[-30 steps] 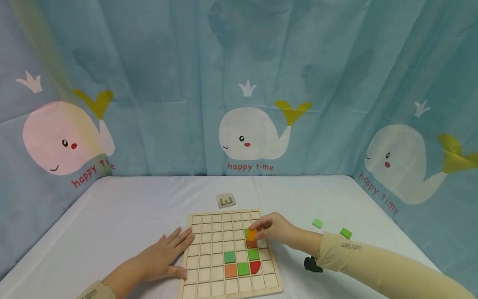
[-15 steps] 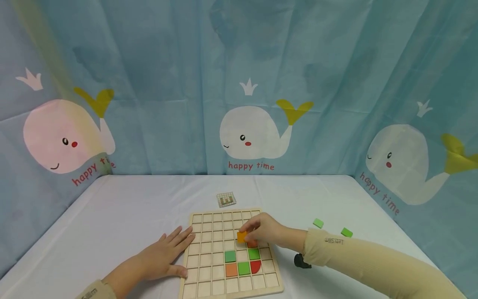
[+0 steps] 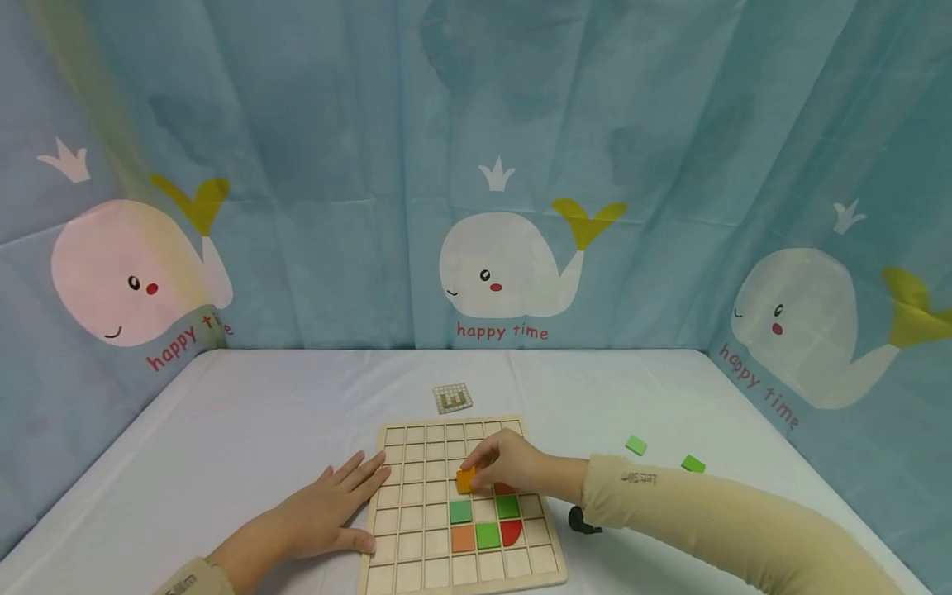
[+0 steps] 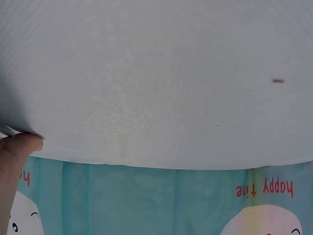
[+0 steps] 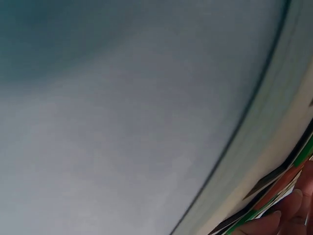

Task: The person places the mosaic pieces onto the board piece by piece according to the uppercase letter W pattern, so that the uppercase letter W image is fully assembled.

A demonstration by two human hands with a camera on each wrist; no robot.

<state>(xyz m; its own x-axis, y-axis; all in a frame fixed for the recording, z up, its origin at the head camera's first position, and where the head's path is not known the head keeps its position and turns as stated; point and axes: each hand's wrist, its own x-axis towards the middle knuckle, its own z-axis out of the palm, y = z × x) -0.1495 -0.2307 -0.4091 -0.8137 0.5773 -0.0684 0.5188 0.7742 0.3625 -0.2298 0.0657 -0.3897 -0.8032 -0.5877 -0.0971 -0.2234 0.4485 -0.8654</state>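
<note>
A wooden grid board (image 3: 408, 521) lies on the white table in the head view. My right hand (image 3: 516, 464) pinches an orange square tile (image 3: 464, 480) over the middle of the board, just above a teal-green tile (image 3: 460, 512). Under that hand, a red-orange tile (image 3: 505, 488) is partly hidden. Nearby cells hold a green tile (image 3: 507, 506), a red rounded tile (image 3: 511, 533), another green tile (image 3: 487, 535) and a light orange tile (image 3: 463, 539). My left hand (image 3: 327, 508) rests with fingers spread at the board's left edge.
Behind the board lies a small pattern card (image 3: 452, 398) printed with a grid. Two loose green tiles, one nearer (image 3: 635, 445) and one farther right (image 3: 693, 464), lie on the table. A black object (image 3: 582, 521) shows below the right sleeve. A whale-print curtain (image 3: 335, 248) surrounds the table.
My right hand has carried the orange tile leftward across the board, from the right-hand columns to near the middle. My left hand has stayed at the board's edge.
</note>
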